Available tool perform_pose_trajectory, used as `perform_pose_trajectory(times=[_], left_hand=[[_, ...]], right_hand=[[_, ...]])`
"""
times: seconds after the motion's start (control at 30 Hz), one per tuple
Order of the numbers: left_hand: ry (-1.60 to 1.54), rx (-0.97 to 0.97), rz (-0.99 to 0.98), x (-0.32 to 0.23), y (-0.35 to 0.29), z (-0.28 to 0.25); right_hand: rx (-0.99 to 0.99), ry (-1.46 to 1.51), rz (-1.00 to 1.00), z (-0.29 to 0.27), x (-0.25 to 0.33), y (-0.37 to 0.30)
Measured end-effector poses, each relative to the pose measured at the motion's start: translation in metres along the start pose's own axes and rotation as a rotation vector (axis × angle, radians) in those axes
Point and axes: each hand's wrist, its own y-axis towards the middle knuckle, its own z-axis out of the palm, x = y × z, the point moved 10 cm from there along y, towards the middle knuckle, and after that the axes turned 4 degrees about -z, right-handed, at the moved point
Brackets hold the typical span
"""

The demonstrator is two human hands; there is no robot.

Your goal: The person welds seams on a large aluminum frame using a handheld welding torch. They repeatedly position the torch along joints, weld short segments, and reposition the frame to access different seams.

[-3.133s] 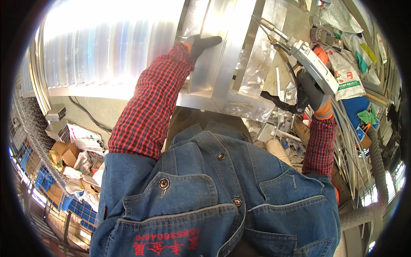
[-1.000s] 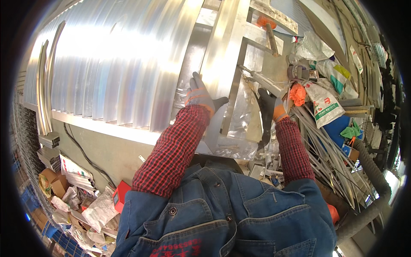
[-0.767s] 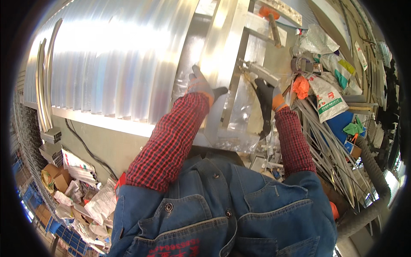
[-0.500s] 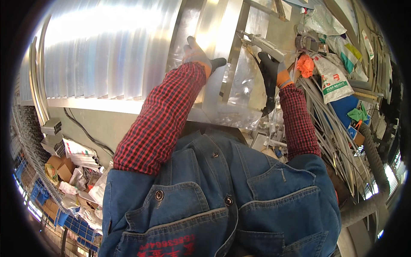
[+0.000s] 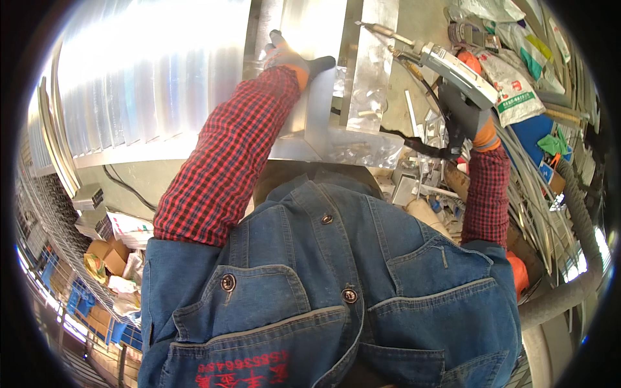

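Note:
My left hand [image 5: 288, 61], in a grey and orange work glove, rests on a shiny metal profile [image 5: 315, 103] at the edge of a large ribbed metal panel [image 5: 155, 97]. Its thumb sticks out to the right and the fingers reach forward, apart. On the right, my right hand [image 5: 464, 111], gloved alike, is closed around a silver hand-held power tool [image 5: 446, 64]. The tool's long thin tip points to the far left, above the workpiece, touching nothing that I can see. What kind of tool it is cannot be told for sure.
Long thin metal strips [image 5: 517, 187] lie at the right beside a thick grey hose [image 5: 566, 297]. White sacks [image 5: 511, 97] are heaped at the far right. Metal offcuts [image 5: 411, 187] lie near my right forearm. A black cable [image 5: 129, 187] and a cardboard box [image 5: 110, 255] are at the left.
My right hand has drawn the tool to the right and nearer me, so its body and tip show more. My left hand remains on the profile; the view has shifted slightly.

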Motion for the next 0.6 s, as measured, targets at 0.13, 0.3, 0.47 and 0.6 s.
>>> perform_pose_trajectory(times=[0.13,0.3,0.47,0.6], left_hand=[[0.059,-0.028,-0.001,0.003,0.009,0.004],[0.072,-0.009,0.013,0.006,0.019,0.010],[0.064,-0.024,0.010,0.010,0.024,0.012],[0.053,0.017,0.020,0.012,0.025,0.013]], right_hand=[[0.227,-0.017,0.093,0.018,0.035,-0.020],[0.481,-0.044,-0.301,0.077,0.070,-0.014],[0.587,0.115,-0.134,0.118,0.051,-0.005],[0.635,0.099,-0.138,0.119,0.055,0.004]])
